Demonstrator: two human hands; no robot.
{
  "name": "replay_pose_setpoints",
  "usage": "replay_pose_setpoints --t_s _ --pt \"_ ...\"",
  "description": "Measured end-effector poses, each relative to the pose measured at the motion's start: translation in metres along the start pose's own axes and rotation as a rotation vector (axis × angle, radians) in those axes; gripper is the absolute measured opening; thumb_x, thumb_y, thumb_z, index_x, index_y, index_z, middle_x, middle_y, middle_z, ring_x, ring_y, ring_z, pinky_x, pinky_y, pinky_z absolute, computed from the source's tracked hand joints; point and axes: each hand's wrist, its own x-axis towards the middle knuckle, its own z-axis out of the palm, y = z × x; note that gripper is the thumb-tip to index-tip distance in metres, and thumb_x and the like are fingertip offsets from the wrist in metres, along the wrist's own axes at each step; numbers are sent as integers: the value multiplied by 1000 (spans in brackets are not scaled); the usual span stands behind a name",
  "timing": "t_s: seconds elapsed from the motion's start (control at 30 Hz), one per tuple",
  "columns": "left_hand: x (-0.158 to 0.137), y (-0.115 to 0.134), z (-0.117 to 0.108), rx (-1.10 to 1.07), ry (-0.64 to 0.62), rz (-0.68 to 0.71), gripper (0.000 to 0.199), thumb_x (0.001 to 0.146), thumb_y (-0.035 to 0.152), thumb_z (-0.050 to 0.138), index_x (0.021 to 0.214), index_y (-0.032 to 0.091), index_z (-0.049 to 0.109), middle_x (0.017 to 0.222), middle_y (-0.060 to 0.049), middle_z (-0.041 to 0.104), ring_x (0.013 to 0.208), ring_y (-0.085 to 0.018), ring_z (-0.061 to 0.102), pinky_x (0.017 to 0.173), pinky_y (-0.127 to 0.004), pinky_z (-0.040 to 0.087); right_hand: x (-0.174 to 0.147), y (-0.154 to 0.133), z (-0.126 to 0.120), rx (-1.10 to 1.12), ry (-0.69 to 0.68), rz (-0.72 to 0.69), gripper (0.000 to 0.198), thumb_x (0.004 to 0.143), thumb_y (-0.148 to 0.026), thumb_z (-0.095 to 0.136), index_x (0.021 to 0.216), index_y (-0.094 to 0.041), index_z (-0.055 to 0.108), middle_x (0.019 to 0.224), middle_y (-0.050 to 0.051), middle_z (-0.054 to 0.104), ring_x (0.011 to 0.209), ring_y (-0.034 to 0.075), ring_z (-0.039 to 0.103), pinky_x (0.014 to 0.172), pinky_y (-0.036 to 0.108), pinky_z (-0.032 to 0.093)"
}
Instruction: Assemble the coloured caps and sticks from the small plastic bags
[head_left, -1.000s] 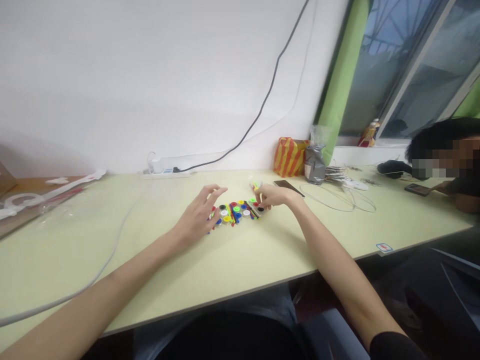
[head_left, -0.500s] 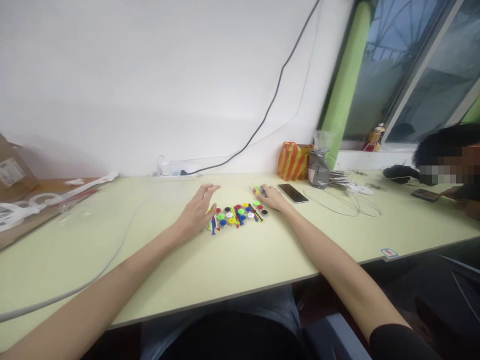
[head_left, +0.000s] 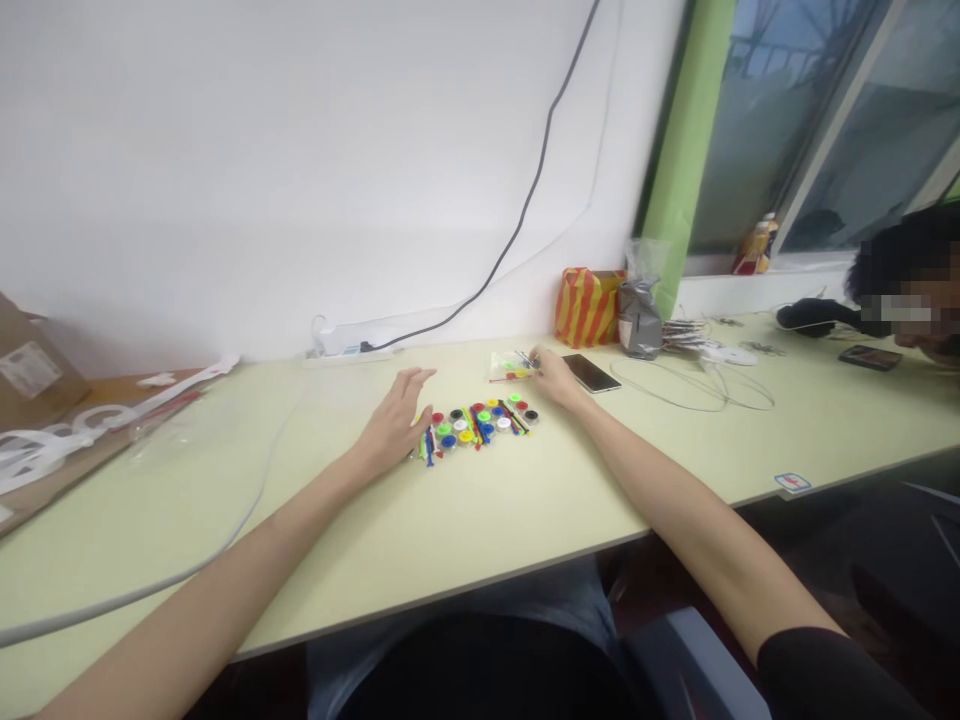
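Observation:
My left hand [head_left: 391, 422] rests at the left end of a row of coloured pieces, its fingers apart and holding nothing. The row is made of small round discs [head_left: 466, 437] in several colours, with bundles of thin coloured plastic strips [head_left: 474, 424] between them. Beyond the row's right end, my right hand [head_left: 555, 378] has its fingers curled on the edge of a small clear plastic bag [head_left: 498, 364]. Coloured pieces show in this bag. The fingertips are small and partly hidden.
A smartphone [head_left: 592, 373] lies right of my right hand. Behind it stand a red-and-yellow striped bag [head_left: 587, 308] and a grey pouch [head_left: 640, 325]. A power strip [head_left: 349, 352] lies by the wall, a white cable [head_left: 244, 515] crosses the left side, and a person [head_left: 911, 270] sits far right.
My right hand has shifted slightly at the plastic bag, which now lies more spread out and in plainer sight left of the fingers. My left hand stays in place. The view has tilted slightly.

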Motion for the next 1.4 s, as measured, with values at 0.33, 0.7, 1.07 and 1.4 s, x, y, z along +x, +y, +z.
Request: replay_pose_setpoints --t_s 0.33,0.7,1.07,1.4 --pt "-1 8 2 -12 -31 25 53 97 24 45 149 26 32 145 -13 38 129 -25 49 108 -45 44 -2 -25 -3 136 120 -300 75 73 7 35 143 -17 45 145 15 45 131 22 49 109 37 42" --pt "-2 9 3 -31 -22 87 57 96 20 45 150 28 30 147 -11 37 134 -25 46 110 -44 43 1 -36 -12 78 116 -310 95 66 10 37 154 -24 37 169 8 5 154 28 18 119 51 35" --pt "-2 14 0 -37 9 93 52 99 25 45 150 26 32 147 -11 41 131 -24 50 107 -41 45 -5 -49 -60 209 376 -363 96 78 -3 46 163 -25 6 169 4 2 157 24 1 127 50 17" --pt "-5 25 1 -221 85 7 45 99 44 51 139 28 39 140 -9 58 123 -27 61 103 -45 49 -63 -162 -3 910 104 -460 96 84 -18 46 161 -31 -11 170 0 0 157 20 7 127 47 16"
